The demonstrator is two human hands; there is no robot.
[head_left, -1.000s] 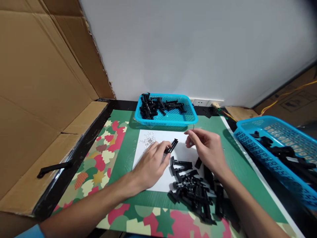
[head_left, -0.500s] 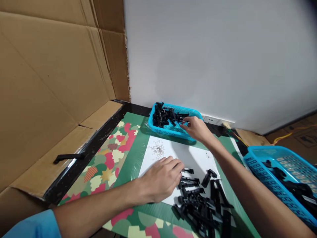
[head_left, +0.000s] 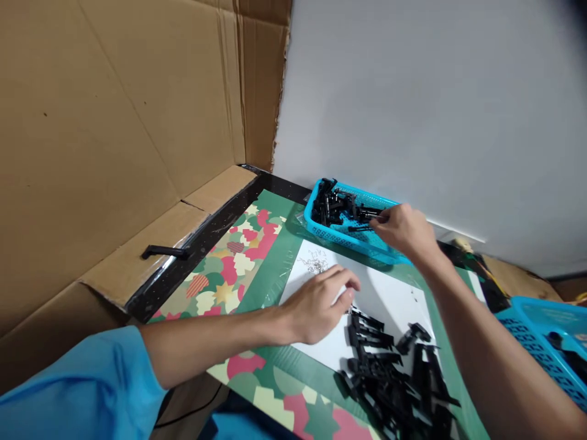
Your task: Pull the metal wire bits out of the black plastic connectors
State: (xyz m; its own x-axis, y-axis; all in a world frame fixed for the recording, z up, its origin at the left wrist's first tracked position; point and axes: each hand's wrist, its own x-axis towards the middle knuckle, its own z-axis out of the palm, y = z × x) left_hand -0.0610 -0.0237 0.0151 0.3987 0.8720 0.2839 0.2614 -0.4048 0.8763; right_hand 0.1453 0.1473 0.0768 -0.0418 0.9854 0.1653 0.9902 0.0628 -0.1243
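Observation:
My right hand (head_left: 406, 229) is over the right side of a blue basket (head_left: 351, 243), its fingers pinched at the end of a thin black part (head_left: 360, 228). Several more black parts (head_left: 332, 205) lie in that basket. My left hand (head_left: 323, 304) hangs over the white sheet (head_left: 380, 292), fingers curled with thumb and forefinger apart; nothing shows between them. Just right of it, a pile of black parts (head_left: 394, 379) spreads over the sheet's front. Small thin metal pieces (head_left: 315, 261) lie in a heap at the sheet's back left.
Cardboard walls (head_left: 114, 110) stand on the left, with one black part (head_left: 165, 251) on a cardboard ledge. At the right is a second blue basket (head_left: 532, 330) holding black parts. A cable and plug (head_left: 463, 245) lie by the back wall.
The camera view has shifted, moving the scene rightward. My left hand has come away from the black parts and its thumb and forefinger have parted. My right hand remains at the basket.

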